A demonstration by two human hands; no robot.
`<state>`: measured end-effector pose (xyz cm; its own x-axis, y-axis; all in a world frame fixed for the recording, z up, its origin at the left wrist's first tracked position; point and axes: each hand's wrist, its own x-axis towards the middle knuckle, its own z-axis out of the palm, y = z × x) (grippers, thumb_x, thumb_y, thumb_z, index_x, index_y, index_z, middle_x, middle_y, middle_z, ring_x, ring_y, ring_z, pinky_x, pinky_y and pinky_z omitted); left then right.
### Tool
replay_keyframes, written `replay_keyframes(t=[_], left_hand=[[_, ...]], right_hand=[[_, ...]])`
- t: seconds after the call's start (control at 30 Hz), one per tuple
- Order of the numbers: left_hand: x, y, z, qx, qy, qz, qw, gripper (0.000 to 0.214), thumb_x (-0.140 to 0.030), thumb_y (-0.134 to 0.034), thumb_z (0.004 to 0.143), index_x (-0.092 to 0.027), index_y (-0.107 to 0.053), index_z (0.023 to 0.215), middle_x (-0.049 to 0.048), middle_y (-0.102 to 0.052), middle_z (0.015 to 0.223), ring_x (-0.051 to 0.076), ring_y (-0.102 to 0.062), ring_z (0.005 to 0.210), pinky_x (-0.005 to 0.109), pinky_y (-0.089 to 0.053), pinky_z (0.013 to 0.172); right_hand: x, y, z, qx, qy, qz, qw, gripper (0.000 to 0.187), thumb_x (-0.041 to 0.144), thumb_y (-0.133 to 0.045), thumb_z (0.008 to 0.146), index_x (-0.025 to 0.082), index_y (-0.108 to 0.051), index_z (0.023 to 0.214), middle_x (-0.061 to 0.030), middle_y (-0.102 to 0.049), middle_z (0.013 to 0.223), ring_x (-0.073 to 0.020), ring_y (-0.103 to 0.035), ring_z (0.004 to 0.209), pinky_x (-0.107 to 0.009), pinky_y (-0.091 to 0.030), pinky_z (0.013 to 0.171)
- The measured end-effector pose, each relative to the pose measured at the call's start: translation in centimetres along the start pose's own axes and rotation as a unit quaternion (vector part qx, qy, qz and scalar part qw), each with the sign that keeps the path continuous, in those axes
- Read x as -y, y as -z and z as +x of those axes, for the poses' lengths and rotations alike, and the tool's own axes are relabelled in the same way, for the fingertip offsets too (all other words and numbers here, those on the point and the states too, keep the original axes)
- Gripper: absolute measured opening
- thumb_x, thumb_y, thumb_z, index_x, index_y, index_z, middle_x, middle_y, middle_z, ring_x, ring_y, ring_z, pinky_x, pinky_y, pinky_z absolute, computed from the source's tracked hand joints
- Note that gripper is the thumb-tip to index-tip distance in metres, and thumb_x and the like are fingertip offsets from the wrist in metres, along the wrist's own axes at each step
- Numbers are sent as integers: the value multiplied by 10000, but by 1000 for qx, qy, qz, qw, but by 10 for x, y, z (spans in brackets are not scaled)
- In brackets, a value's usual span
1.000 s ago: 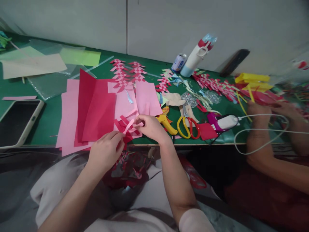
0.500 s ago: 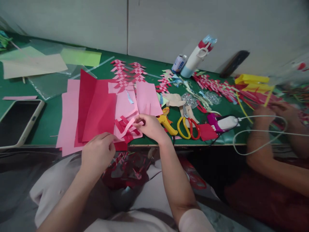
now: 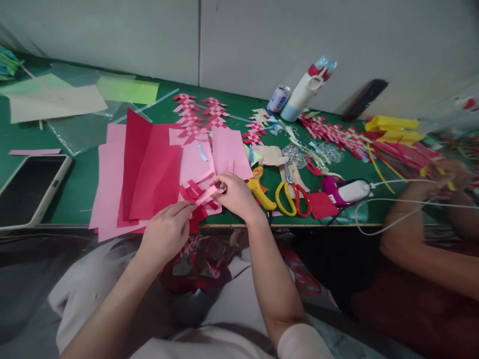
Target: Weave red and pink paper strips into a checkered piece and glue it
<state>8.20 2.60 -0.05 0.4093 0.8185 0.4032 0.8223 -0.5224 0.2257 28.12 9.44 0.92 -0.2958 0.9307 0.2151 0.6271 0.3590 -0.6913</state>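
Note:
Between my two hands stretches a light pink paper strip (image 3: pixel 206 195). My right hand (image 3: pixel 232 193) pinches its upper right end, fingertips closed. At the lower left end, the fingers of my left hand (image 3: pixel 170 229) are closed on the same strip. Just behind and under it lie several short red paper strips (image 3: pixel 194 188) on pink sheets (image 3: pixel 194 158). A folded red sheet (image 3: pixel 155 179) stands partly raised on pink paper, left of the strip. Beside my right hand is a yellow glue gun (image 3: pixel 262 193), its nozzle end partly hidden among scraps.
Scissors (image 3: pixel 286 197) with yellow and red handles lie to the right, near a purple device (image 3: pixel 333 189) with a white cable. Woven red-and-pink paper chains (image 3: pixel 187 114), a can (image 3: pixel 278 99) and a bottle (image 3: pixel 305 92) stand behind. A phone (image 3: pixel 32 187) lies left; a co-worker's hands (image 3: pixel 449 177) handle yellow strips.
My left hand has moved right and up from the red sheet's edge to the pink strip's lower end. The strip now runs straight between both hands. The co-worker's hands have shifted right.

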Motion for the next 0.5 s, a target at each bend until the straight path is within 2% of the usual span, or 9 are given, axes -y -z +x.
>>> replay_keyframes(t=[0.07,0.13,0.2,0.27,0.37,0.43,0.5], left_hand=[[0,0,0,4,1,-4,1000,322,-108,-435,850,-139,-704,1024,83,-730,1054,242,-688,885,356,-564,744],[1,-1,1,9,1,-4,1000,315,-106,-436,849,-139,-710,1002,79,-733,1051,246,-690,879,364,-568,741],[1,-2,2,12,2,-1,1000,325,-91,-436,832,-138,-711,998,82,-732,1067,252,-691,883,369,-571,733],[1,-2,3,15,4,2,1000,345,-70,-433,806,-139,-711,999,87,-726,1097,258,-691,892,373,-573,728],[1,-1,3,24,8,3,1000,359,-53,-429,783,-150,-713,980,92,-706,1157,255,-693,890,368,-570,721],[1,0,3,28,14,2,1000,360,-51,-430,779,-157,-712,974,94,-683,1207,247,-693,898,354,-566,719],[1,0,2,28,24,-1,999,359,-51,-431,778,-164,-710,974,93,-657,1255,236,-693,910,337,-562,721]], right_hand=[[1,5,-1,7,-15,25,1000,132,119,-596,747,180,-652,849,-26,-662,869,-149,-587,767,-260,-442,708],[3,10,-3,16,-38,77,996,146,160,-538,822,190,-657,902,-14,-667,834,-133,-595,722,-250,-442,682],[5,15,-5,21,-56,138,989,222,255,-452,915,195,-653,986,-12,-662,795,-124,-609,697,-244,-447,671],[8,18,-7,26,-71,185,980,298,364,-415,950,194,-641,1042,-17,-657,779,-126,-625,702,-244,-457,675],[9,18,-9,41,-83,191,977,310,439,-553,877,200,-627,1060,-14,-661,783,-142,-637,731,-257,-474,701],[7,16,-9,44,-84,157,983,299,383,-643,814,206,-630,1054,-11,-663,797,-153,-637,759,-270,-479,724],[4,13,-8,44,-88,118,988,267,297,-662,786,204,-643,1036,-18,-668,827,-156,-633,780,-278,-477,733]])
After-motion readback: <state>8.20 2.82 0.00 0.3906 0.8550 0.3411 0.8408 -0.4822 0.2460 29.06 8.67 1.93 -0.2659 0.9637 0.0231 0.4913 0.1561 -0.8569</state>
